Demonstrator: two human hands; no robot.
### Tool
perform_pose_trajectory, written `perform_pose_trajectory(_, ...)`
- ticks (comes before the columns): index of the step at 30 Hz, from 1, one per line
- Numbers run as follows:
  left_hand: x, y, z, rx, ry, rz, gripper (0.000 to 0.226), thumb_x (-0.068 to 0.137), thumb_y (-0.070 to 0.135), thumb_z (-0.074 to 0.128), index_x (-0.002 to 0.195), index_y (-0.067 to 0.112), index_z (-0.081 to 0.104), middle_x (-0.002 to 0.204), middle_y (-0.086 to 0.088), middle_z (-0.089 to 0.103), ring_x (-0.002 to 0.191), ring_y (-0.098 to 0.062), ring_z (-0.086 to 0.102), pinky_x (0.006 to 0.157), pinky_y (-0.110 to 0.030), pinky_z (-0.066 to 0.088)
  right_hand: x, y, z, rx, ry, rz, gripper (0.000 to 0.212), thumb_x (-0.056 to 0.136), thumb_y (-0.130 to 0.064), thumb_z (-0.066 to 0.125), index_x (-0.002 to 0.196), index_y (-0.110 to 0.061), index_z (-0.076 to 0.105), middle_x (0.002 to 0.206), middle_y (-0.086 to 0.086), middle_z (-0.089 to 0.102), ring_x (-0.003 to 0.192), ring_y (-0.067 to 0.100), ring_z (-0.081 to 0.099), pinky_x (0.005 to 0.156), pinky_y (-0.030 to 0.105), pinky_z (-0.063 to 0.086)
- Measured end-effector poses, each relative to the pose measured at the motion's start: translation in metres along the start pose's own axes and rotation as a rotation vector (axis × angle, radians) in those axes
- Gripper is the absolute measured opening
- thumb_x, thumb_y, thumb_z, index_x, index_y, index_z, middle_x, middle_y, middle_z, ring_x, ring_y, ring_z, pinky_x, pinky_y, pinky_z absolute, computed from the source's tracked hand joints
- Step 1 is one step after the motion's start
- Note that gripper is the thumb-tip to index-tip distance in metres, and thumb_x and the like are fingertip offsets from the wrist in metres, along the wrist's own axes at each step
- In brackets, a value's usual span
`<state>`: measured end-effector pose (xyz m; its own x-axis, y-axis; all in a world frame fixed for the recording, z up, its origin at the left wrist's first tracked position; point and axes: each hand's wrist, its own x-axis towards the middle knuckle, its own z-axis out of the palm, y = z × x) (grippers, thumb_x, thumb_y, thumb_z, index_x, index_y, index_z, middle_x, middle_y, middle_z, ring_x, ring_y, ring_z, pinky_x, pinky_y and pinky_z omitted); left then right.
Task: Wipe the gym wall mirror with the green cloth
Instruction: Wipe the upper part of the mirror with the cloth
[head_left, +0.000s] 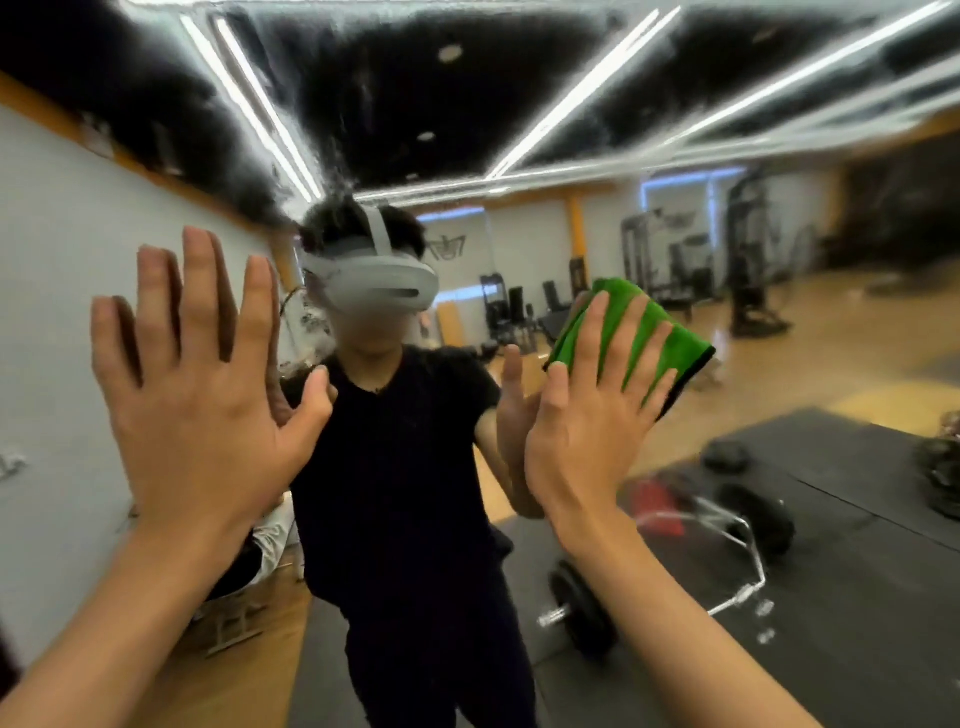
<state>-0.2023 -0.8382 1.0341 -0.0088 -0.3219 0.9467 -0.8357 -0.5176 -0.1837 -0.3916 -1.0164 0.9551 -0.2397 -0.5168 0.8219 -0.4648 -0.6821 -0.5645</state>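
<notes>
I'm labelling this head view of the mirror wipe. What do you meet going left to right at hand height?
left hand, fingers spread → reflected person wearing a headset → right hand pressing the green cloth → dark weights at the right edge.

I am seeing bare forearms (670, 597); the reflected person is wearing a black short-sleeved T-shirt (395, 467), dark trousers (441, 670) and a pale grey headset (374, 286).
</notes>
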Motion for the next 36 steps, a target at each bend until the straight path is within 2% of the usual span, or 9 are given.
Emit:
perform_pose_trajectory(6,-0.003,0.008,-0.013,0.085,0.063,0.020,0.085,0.096,0.054,0.047,0.169,0.019,0.023,0.178,-0.008,0.002,0.164,-0.031,0.000,0.130,-0.056,0.003,0.004,-0.016,-0.009,-0.046,-0.204,-0.902,0.071,0.104,-0.066,0.020,0.164,-0.030,0.030,0.174,0.002,0.019,0.162,0.028,0.011,0.127,0.059,0.014)
perform_pose_trajectory(11,0.001,0.010,-0.014,0.110,0.073,0.028,0.086,0.092,0.052,0.051,0.167,0.016,0.030,0.177,-0.014,0.012,0.163,-0.039,0.012,0.129,-0.060,0.007,0.130,-0.013,-0.015,-0.103,0.012,-0.280,0.078,0.104,-0.066,-0.001,0.167,-0.023,0.015,0.175,0.006,0.010,0.162,0.031,0.005,0.127,0.063,0.007)
perform_pose_trajectory(13,0.000,0.009,-0.014,0.116,0.072,0.031,0.086,0.093,0.053,0.048,0.168,0.016,0.027,0.177,-0.014,0.012,0.162,-0.039,0.013,0.129,-0.061,0.008,0.152,-0.057,-0.006,-0.089,0.097,-0.159,0.071,0.106,-0.061,0.013,0.168,-0.026,0.011,0.176,0.003,0.006,0.162,0.029,0.002,0.128,0.062,0.004)
perform_pose_trajectory(18,0.001,0.007,-0.015,0.100,0.091,0.044,0.085,0.093,0.054,0.045,0.167,0.016,0.028,0.177,-0.014,0.014,0.163,-0.038,0.013,0.128,-0.062,0.011,0.097,-0.174,0.009,-0.028,-0.017,-0.713,0.072,0.105,-0.062,0.016,0.168,-0.027,0.019,0.176,0.001,0.010,0.163,0.024,0.001,0.128,0.055,0.004)
perform_pose_trajectory(21,0.002,0.008,-0.015,0.091,0.092,0.042,0.084,0.092,0.053,0.046,0.166,0.015,0.032,0.176,-0.014,0.016,0.162,-0.038,0.015,0.128,-0.062,0.011,0.109,-0.144,0.000,-0.133,-0.096,-1.110,0.071,0.105,-0.064,0.020,0.167,-0.029,0.021,0.175,0.001,0.015,0.162,0.024,0.005,0.129,0.056,0.008)
perform_pose_trajectory(23,0.002,0.007,-0.015,0.088,0.080,0.051,0.086,0.092,0.053,0.047,0.167,0.016,0.029,0.177,-0.014,0.013,0.163,-0.038,0.012,0.129,-0.060,0.008,0.146,-0.099,-0.010,-0.169,-0.069,-1.023,0.071,0.106,-0.066,0.022,0.167,-0.029,0.021,0.175,0.002,0.014,0.162,0.025,0.006,0.129,0.056,0.008)
perform_pose_trajectory(26,0.001,0.008,-0.015,0.095,0.057,0.050,0.087,0.093,0.055,0.047,0.169,0.017,0.024,0.177,-0.013,0.008,0.164,-0.037,0.007,0.130,-0.062,0.008,0.200,-0.057,-0.024,-0.175,0.007,-0.539,0.081,0.102,-0.072,0.005,0.168,-0.027,0.013,0.175,0.000,0.000,0.162,0.025,0.000,0.129,0.056,0.005)
perform_pose_trajectory(29,0.001,0.005,-0.015,0.099,0.053,0.052,0.086,0.095,0.055,0.044,0.169,0.017,0.024,0.177,-0.014,0.008,0.164,-0.036,0.008,0.128,-0.064,0.012,0.194,-0.109,-0.019,-0.061,0.035,-0.239,0.080,0.099,-0.066,0.001,0.169,-0.027,0.005,0.176,0.001,-0.002,0.162,0.028,-0.004,0.127,0.060,0.004)
perform_pose_trajectory(36,-0.001,0.002,-0.013,0.099,0.100,0.062,0.083,0.095,0.053,0.048,0.166,0.016,0.029,0.176,-0.015,0.018,0.162,-0.037,0.015,0.130,-0.061,0.011,0.104,-0.194,0.005,-0.111,-0.087,-1.047,0.070,0.104,-0.062,0.015,0.166,-0.030,0.020,0.175,0.000,0.014,0.162,0.024,0.004,0.129,0.055,0.005)
